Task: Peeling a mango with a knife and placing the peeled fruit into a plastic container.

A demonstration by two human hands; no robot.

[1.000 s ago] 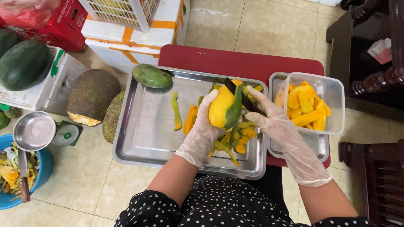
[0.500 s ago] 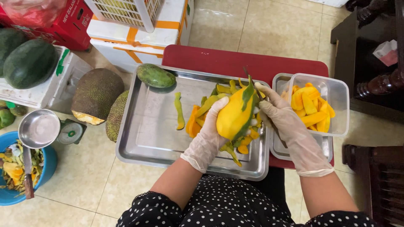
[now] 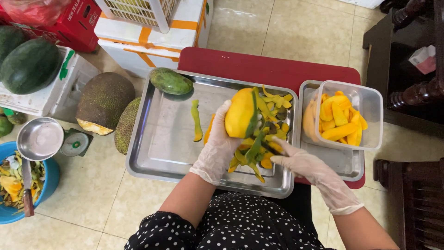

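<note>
We note peeling underway: gloved left hand [image 3: 217,147] grips the half-peeled yellow mango [image 3: 240,118] above the steel tray's [image 3: 152,139] right edge, right hand [image 3: 300,163] clenches a peeler, next stroke needing rotation.

A half-peeled yellow mango [image 3: 239,119] is gripped by the gloved left hand [image 3: 218,147] above the shiny steel tray [image 3: 159,139]. A dark knife [image 3: 269,147] is held by the gloved right hand [image 3: 300,163] over green peel strips [image 3: 249,155].
</note>
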